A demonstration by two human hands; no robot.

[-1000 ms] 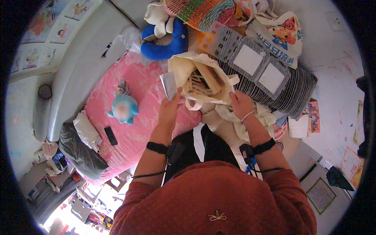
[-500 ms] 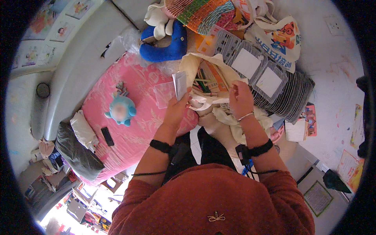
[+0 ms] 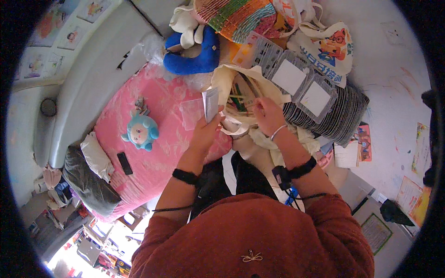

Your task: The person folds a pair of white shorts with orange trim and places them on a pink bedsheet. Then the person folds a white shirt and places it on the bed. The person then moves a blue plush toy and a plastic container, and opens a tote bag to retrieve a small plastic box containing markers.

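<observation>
My left hand (image 3: 206,131) grips a thin stack of folded white paper (image 3: 211,104), held upright at the left edge of a cream cloth bag (image 3: 224,79). The bag gapes open, with several pencils or thin sticks (image 3: 238,98) visible inside. Over the bag's right side is my right hand (image 3: 269,116), its fingers curled inward; whether anything is in them is hidden. A clear plastic sheet or case (image 3: 190,114) lies on the pink bed cover beside the paper.
On the pink bed (image 3: 171,134) lie a blue plush toy (image 3: 141,131) and a black phone (image 3: 124,163). A blue neck pillow (image 3: 192,60) sits behind. Clear plastic cases (image 3: 316,99) rest on a striped cushion (image 3: 345,116) at right, near a printed tote bag (image 3: 329,46).
My right hand has moved left from the bag's right rim to over its opening. The left hand keeps the paper in nearly the same place.
</observation>
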